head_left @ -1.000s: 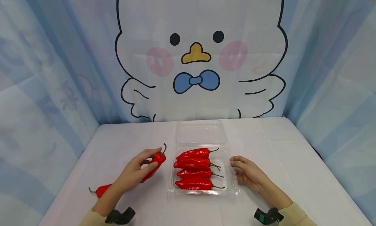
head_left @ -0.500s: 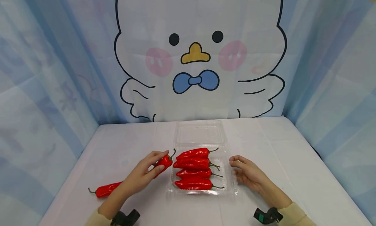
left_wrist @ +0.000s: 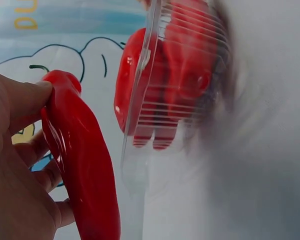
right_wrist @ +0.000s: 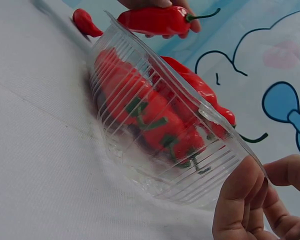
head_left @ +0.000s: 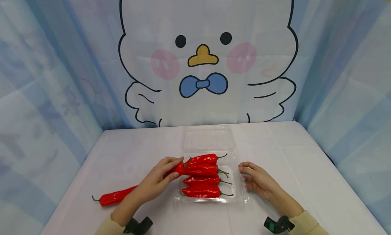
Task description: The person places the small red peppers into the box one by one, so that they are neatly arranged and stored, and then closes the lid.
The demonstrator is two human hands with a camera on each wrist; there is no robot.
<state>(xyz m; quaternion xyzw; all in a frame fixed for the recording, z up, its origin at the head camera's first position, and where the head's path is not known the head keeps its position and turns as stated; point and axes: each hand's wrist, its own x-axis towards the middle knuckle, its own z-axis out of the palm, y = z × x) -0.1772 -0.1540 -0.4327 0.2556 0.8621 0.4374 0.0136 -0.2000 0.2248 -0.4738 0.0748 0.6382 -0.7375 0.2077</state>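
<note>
My left hand (head_left: 155,180) grips a red chili pepper (left_wrist: 85,150) between thumb and fingers, its stem end tilted up and to the right. That pepper hangs at the left rim of a clear plastic container (head_left: 210,200), partly over it. Inside the container several red chili peppers (head_left: 203,191) lie side by side, their green stems facing right. My right hand (head_left: 259,180) is at the container's right side. In the right wrist view, its thumb and finger (right_wrist: 235,200) pinch the container's rim.
Another red chili pepper (head_left: 113,197) lies on the white table at the left, partly behind my left forearm. The container's clear lid (head_left: 207,140) is folded back toward the rear. A printed curtain (head_left: 207,106) stands behind the table.
My left hand has carried its pepper to the right, from beside the container to over its left edge. More of the pepper on the table shows now. The right hand stays in place.
</note>
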